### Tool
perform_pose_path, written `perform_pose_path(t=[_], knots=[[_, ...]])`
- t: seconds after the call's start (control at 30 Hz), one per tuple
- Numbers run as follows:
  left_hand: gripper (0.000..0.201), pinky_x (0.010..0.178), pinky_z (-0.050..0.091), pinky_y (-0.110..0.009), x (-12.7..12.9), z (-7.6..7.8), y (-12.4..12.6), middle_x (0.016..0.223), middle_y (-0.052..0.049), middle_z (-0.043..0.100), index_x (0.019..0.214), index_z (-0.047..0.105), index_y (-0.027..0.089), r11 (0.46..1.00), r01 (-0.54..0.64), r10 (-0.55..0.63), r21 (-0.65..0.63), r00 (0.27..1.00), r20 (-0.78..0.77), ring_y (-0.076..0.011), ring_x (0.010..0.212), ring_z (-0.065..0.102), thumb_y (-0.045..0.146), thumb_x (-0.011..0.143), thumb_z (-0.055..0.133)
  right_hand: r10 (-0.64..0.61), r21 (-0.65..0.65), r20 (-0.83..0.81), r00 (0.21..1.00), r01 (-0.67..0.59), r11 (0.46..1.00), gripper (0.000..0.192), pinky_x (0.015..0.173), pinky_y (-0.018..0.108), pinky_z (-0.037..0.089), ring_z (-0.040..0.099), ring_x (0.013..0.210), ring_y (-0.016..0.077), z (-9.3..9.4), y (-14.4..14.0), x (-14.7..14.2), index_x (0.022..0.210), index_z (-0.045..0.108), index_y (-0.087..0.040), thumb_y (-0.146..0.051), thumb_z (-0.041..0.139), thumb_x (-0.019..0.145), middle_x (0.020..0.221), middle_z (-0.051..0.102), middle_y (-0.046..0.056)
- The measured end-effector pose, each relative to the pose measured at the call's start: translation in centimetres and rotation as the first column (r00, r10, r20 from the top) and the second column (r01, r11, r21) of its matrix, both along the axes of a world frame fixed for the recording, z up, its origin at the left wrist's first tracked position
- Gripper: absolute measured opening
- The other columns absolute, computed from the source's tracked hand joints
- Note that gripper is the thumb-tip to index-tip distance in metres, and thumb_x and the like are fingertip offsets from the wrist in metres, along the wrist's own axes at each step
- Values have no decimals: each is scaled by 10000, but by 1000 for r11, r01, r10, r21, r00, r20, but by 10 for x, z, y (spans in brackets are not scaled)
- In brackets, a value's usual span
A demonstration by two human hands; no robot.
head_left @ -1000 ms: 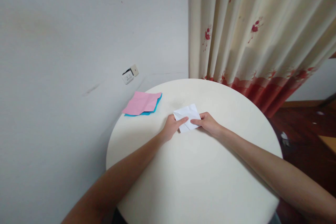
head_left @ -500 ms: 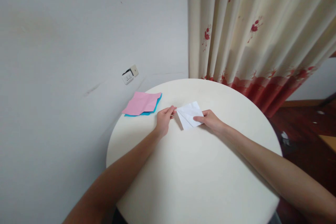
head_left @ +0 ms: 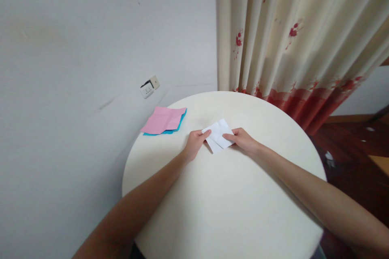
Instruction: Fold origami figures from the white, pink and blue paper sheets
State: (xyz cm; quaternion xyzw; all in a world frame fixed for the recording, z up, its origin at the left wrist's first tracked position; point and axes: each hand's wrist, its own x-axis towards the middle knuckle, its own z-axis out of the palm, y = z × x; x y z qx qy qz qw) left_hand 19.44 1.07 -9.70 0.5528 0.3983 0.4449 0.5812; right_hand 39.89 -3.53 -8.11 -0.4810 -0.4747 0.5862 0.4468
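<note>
A folded white paper (head_left: pixel 218 136) lies on the round cream table (head_left: pixel 225 206), a little beyond its middle. My left hand (head_left: pixel 196 144) pinches the paper's left corner between thumb and fingers. My right hand (head_left: pixel 243 140) rests on the paper's right edge with its fingertips pressing it onto the table. Creases show across the white sheet.
A pink sheet (head_left: pixel 162 119) lies on a blue sheet (head_left: pixel 179 125) at the table's far left edge. A grey wall with a socket (head_left: pixel 148 88) stands behind. A cream curtain with red flowers (head_left: pixel 291 40) hangs at the back right. Dark wooden floor (head_left: pixel 355 158) lies on the right.
My left hand left the paper and moved left, then came back and took hold of its left corner. The paper has shifted and turned slightly under my right hand.
</note>
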Motion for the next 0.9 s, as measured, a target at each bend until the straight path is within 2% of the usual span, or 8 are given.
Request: perform_pose_path(t=[0.1,0.2,0.47,0.7,0.8,0.9], knots=[[400,745,524,-363,0,2,-1,790,-99,732,773,739,104,1000,-9,9,-2,1000,4,-219,716,663,498,706,765,-34,25,-20,999,35,999,439,548,256,375,524,573,134,0,1,0,651,690,-106,-538,765,629,627,657,59],[417,725,528,-362,1,6,-3,788,-104,727,788,737,94,1000,6,-6,-5,1000,8,-215,703,656,503,711,761,-55,59,-25,998,57,997,415,569,266,389,546,596,153,2,2,0,684,708,-108,-514,764,625,644,671,64],[471,591,499,-264,3,14,-5,842,-86,702,925,696,114,996,92,-92,7,996,6,-165,694,630,549,746,709,-135,216,115,984,108,970,395,548,261,364,509,574,142,-4,6,2,728,731,-103,-491,706,661,625,641,29],[395,656,484,-250,1,9,-2,998,-100,713,1088,645,137,990,139,-139,10,990,7,-174,816,651,343,756,706,-199,283,132,971,156,946,368,532,254,339,471,569,128,-7,10,2,709,715,-99,-464,672,694,620,607,26],[418,685,498,-278,2,10,-3,1027,-105,714,1110,638,135,989,151,-151,6,988,38,-194,840,660,257,714,694,-235,296,161,958,180,938,376,520,253,327,467,570,131,-5,10,4,691,705,-103,-476,661,702,609,595,27],[423,684,507,-302,4,13,-6,1014,-120,720,1084,653,117,988,154,-154,-4,987,39,-215,825,665,256,689,710,-250,272,167,954,199,941,390,517,254,333,488,575,141,-3,10,4,669,694,-110,-499,667,694,608,605,33]])
